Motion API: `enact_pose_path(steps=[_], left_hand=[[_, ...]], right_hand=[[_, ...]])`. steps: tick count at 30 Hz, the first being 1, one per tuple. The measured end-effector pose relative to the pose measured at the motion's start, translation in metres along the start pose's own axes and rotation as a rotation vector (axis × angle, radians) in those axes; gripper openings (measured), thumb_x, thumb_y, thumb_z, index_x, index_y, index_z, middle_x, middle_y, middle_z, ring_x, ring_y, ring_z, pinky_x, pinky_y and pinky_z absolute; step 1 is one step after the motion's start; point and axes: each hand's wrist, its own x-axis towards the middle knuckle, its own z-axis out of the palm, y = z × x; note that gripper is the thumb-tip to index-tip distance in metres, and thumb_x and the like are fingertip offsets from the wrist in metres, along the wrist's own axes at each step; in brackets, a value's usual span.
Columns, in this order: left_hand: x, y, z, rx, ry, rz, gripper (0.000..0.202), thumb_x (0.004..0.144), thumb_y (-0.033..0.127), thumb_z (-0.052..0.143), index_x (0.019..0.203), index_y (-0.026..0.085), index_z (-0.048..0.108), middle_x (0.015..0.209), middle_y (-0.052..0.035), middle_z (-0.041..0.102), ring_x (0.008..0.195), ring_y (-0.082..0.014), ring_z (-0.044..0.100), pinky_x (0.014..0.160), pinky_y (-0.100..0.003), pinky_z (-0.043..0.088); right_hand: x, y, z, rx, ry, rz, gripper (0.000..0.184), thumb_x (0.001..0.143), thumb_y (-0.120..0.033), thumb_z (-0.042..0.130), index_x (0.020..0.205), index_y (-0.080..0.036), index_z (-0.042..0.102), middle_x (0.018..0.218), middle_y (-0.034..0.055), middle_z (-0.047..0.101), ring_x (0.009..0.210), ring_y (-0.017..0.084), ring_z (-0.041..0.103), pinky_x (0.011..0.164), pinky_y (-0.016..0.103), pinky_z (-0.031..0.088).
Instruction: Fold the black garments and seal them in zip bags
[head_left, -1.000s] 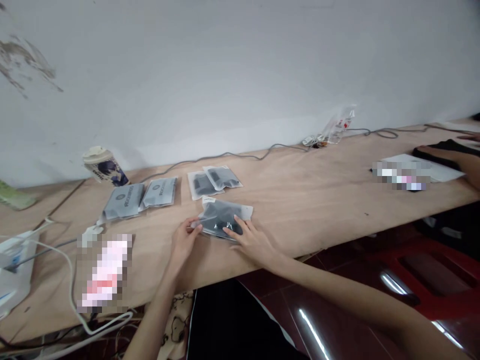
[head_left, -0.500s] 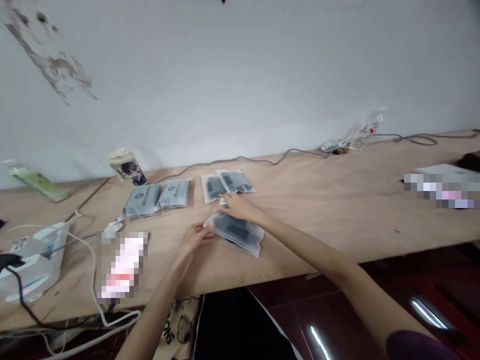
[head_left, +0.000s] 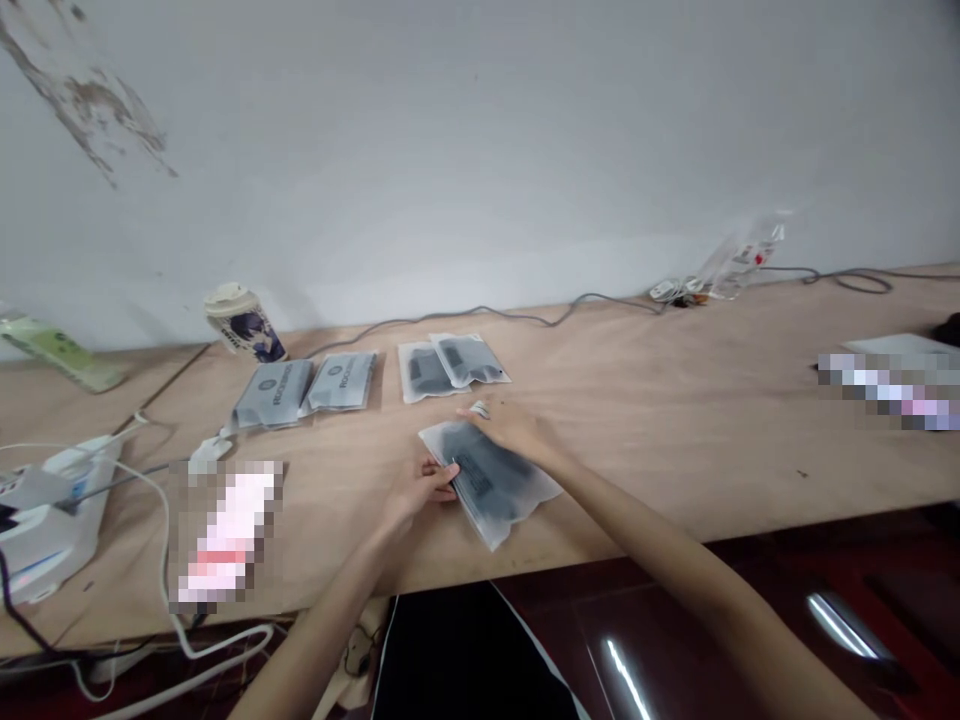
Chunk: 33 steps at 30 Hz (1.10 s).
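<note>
A frosted plastic pouch (head_left: 499, 490) with something dark inside lies at a slant near the table's front edge; its left edge looks layered, so I cannot tell if there is more than one. My left hand (head_left: 424, 487) pinches that left edge, thumb on top and fingers curled below. Across the pouch's far edge reaches my right hand (head_left: 506, 428), its fingers closed around the far corner. Just beyond lie two similar pouches, one (head_left: 424, 372) partly under the other (head_left: 470, 360).
Two grey printed packets (head_left: 274, 393) (head_left: 341, 382) lie left, before a lidded cup (head_left: 246, 322). A bottle (head_left: 64, 352), power strip (head_left: 82, 510) and white cables crowd the left side. A grey cable (head_left: 480, 310) runs along the wall toward a clear plastic bag (head_left: 742, 262).
Both hands have shifted slightly right, turning the pouch clockwise and bringing its near corner closer to the table's front edge. The other pouches and packets stay put.
</note>
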Motion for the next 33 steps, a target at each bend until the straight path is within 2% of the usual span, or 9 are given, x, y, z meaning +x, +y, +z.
enact_pose_path(steps=[5,10,11,13,16,19,21,26,33], left_hand=[[-0.004,0.008,0.003,-0.03,-0.072,-0.019,0.036,0.056,0.032,0.083,0.077,0.013,0.062,0.071,-0.002,0.065,0.063,-0.011,0.061,0.069,-0.026,0.051],[0.001,0.003,0.001,0.01,-0.027,0.01,0.035,0.057,0.039,0.08,0.065,0.015,0.056,0.059,0.0017,0.058,0.053,-0.0073,0.052,0.057,-0.022,0.043],[0.003,0.002,0.001,0.03,-0.03,0.023,0.036,0.057,0.041,0.079,0.063,0.015,0.055,0.057,0.0024,0.056,0.051,-0.0069,0.05,0.054,-0.021,0.041],[0.006,-0.001,0.001,0.061,-0.035,0.033,0.037,0.058,0.043,0.078,0.061,0.015,0.055,0.054,0.0036,0.054,0.048,-0.0065,0.047,0.05,-0.021,0.038],[0.005,-0.002,-0.001,0.018,-0.031,0.008,0.035,0.057,0.041,0.079,0.063,0.015,0.057,0.055,0.0038,0.054,0.049,-0.0061,0.049,0.052,-0.02,0.041],[-0.001,0.001,-0.005,-0.098,-0.044,-0.034,0.034,0.055,0.031,0.083,0.076,0.014,0.062,0.067,0.0003,0.062,0.06,-0.0078,0.058,0.063,-0.02,0.047],[-0.005,0.003,-0.007,-0.112,-0.07,-0.049,0.038,0.057,0.027,0.082,0.087,0.014,0.064,0.078,-0.0037,0.067,0.071,-0.0116,0.063,0.07,-0.023,0.05],[-0.005,0.005,0.001,-0.049,-0.193,-0.072,0.032,0.073,0.031,0.067,0.099,0.013,0.063,0.092,-0.0103,0.07,0.077,-0.0172,0.067,0.07,-0.03,0.055],[0.011,-0.011,0.026,0.097,0.038,0.009,0.008,0.068,0.02,0.064,0.074,0.015,0.061,0.063,-0.0031,0.066,0.053,-0.0148,0.061,0.052,-0.027,0.052]], right_hand=[[0.006,0.004,-0.012,-0.031,0.065,-0.302,0.057,0.088,-0.062,0.039,0.118,-0.016,0.056,0.119,0.0158,0.06,0.111,0.03,0.055,0.092,0.043,0.041],[0.016,-0.002,-0.004,0.034,0.095,-0.53,0.045,0.09,-0.052,0.044,0.123,-0.023,0.054,0.136,0.0122,0.048,0.128,0.028,0.039,0.107,0.058,0.016],[0.018,-0.005,-0.002,0.077,0.058,-0.575,0.042,0.091,-0.05,0.044,0.123,-0.025,0.053,0.133,0.0107,0.051,0.126,0.026,0.042,0.107,0.058,0.014],[0.023,-0.01,0.002,0.17,-0.044,-0.627,0.037,0.091,-0.046,0.044,0.12,-0.026,0.055,0.118,0.0073,0.062,0.113,0.022,0.054,0.105,0.05,0.024],[0.032,-0.015,0.007,0.269,-0.171,-0.651,0.032,0.09,-0.046,0.047,0.098,-0.021,0.064,0.088,0.0026,0.067,0.081,0.017,0.06,0.079,0.031,0.043],[0.038,-0.015,0.012,0.323,-0.219,-0.631,0.04,0.088,-0.048,0.047,0.069,-0.016,0.06,0.061,-0.0024,0.054,0.057,0.011,0.046,0.056,0.025,0.036],[0.038,-0.013,0.016,0.378,-0.208,-0.623,0.041,0.088,-0.048,0.047,0.063,-0.016,0.056,0.057,-0.0041,0.046,0.055,0.01,0.04,0.054,0.025,0.031],[0.033,-0.014,0.021,0.511,-0.14,-0.663,0.035,0.087,-0.043,0.051,0.063,-0.018,0.053,0.062,-0.0032,0.05,0.061,0.011,0.043,0.057,0.025,0.031],[0.023,-0.026,0.019,0.412,-0.037,-0.57,0.039,0.086,-0.035,0.055,0.052,-0.018,0.045,0.055,-0.0042,0.043,0.058,0.011,0.039,0.056,0.026,0.027]])
